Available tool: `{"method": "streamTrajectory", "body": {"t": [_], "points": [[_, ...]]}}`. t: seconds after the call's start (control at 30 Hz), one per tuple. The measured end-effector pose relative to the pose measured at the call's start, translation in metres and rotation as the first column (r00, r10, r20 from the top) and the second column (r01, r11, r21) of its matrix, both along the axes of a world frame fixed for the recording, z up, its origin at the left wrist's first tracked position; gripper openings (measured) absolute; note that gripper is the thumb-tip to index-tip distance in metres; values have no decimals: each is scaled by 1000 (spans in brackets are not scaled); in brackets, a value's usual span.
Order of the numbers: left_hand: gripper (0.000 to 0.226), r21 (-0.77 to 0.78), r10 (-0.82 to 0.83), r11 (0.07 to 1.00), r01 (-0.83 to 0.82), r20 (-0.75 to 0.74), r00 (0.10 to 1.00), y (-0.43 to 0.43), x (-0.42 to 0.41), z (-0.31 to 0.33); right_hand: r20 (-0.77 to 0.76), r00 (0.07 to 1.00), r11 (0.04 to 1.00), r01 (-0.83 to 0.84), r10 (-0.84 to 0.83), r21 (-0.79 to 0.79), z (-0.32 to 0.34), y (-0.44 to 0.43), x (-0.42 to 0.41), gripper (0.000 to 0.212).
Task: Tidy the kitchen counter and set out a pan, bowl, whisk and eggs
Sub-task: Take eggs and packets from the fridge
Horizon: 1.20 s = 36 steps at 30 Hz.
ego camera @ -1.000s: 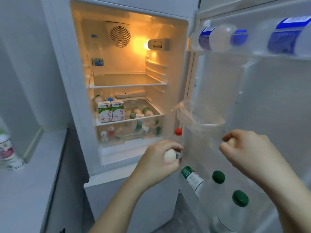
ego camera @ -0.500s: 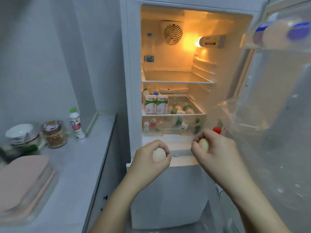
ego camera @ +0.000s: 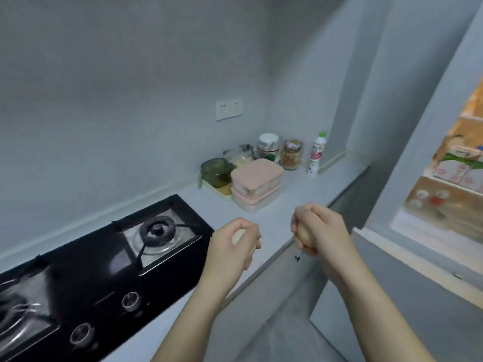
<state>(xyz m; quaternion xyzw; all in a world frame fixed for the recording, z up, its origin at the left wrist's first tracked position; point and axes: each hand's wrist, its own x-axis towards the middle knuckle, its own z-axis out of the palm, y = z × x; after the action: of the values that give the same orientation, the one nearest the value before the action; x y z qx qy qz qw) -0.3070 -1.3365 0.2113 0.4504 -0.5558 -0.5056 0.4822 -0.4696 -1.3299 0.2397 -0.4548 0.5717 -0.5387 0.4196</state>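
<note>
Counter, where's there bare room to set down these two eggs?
The counter is bare from the stacked pink-lidded containers forward to its front edge, just ahead of the left hand and right hand, and rightward past the white bottle. A narrower strip lies between stove and containers. The back corner is crowded with jars.

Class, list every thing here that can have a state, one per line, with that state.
left hand, grips the pale egg
right hand, grips the tan egg
fridge, open, lit inside
gas burner, unlit
pink-lidded boxes, lidded, stacked
green-capped bottle, upright, capped
</note>
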Motion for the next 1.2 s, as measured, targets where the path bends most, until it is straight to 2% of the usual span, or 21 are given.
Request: {"method": "streamTrajectory", "body": {"t": [0.1, 0.17, 0.23, 0.33, 0.4, 0.5, 0.53, 0.6, 0.7, 0.8, 0.97, 1.0, 1.03, 1.1, 1.13, 1.2], "points": [[26, 150, 134, 983, -103, -216, 967, 21, 41, 0, 338, 924, 978, -205, 179, 45, -3, 3, 50, 27], [25, 214, 198, 968, -131, -330, 923, 39, 70, 1, 476, 847, 948, -308, 238, 74, -6, 10, 84, 31], [26, 215, 232, 964, -158, -382, 894, 60, 104, -1, 559, 776, 907, -411, 292, 97, -11, 20, 120, 30], [18, 211, 291, 951, -224, -378, 879, 94, 161, -5, 618, 694, 842, -531, 371, 91, -18, 41, 178, 16], [13, 223, 343, 934, -278, -353, 871, 118, 200, -11, 608, 668, 803, -590, 429, 81, -23, 56, 217, 1], [17, 255, 438, 893, -371, -309, 844, 167, 276, -20, 599, 657, 771, -629, 457, 103, -35, 86, 292, 28], [17, 271, 440, 890, -367, -302, 846, 169, 280, -22, 592, 661, 770, -630, 461, 104, -39, 89, 295, 32], [23, 286, 535, 840, -461, -301, 789, 207, 339, -28, 549, 657, 726, -676, 516, 127, -46, 116, 355, 39], [38, 292, 642, 765, -575, -263, 720, 237, 381, -33, 534, 602, 660, -744, 594, 105, -52, 138, 401, 40], [44, 302, 722, 691, -657, -258, 642, 265, 428, -38, 491, 544, 572, -813, 681, 108, -53, 157, 453, 35], [29, 298, 779, 627, -720, -245, 577, 292, 490, -48, 352, 454, 439, -889, 819, 128, -55, 165, 533, 29], [25, 304, 784, 621, -722, -217, 582, 291, 491, -46, 320, 466, 445, -884, 825, 140, -55, 165, 536, 28], [20, 305, 833, 553, -775, -198, 516, 300, 515, -52, 292, 399, 366, -916, 869, 164, -59, 167, 570, 27], [10, 315, 861, 509, -801, -184, 475, 304, 528, -57, 200, 388, 353, -916, 900, 193, -64, 170, 589, 22], [6, 306, 886, 463, -832, -189, 424, 313, 544, -59, 172, 344, 307, -929, 923, 208, -69, 174, 614, 19], [9, 316, 903, 425, -848, -211, 374, 324, 560, -62, 94, 313, 283, -928, 945, 241, -76, 179, 639, 14]]}}
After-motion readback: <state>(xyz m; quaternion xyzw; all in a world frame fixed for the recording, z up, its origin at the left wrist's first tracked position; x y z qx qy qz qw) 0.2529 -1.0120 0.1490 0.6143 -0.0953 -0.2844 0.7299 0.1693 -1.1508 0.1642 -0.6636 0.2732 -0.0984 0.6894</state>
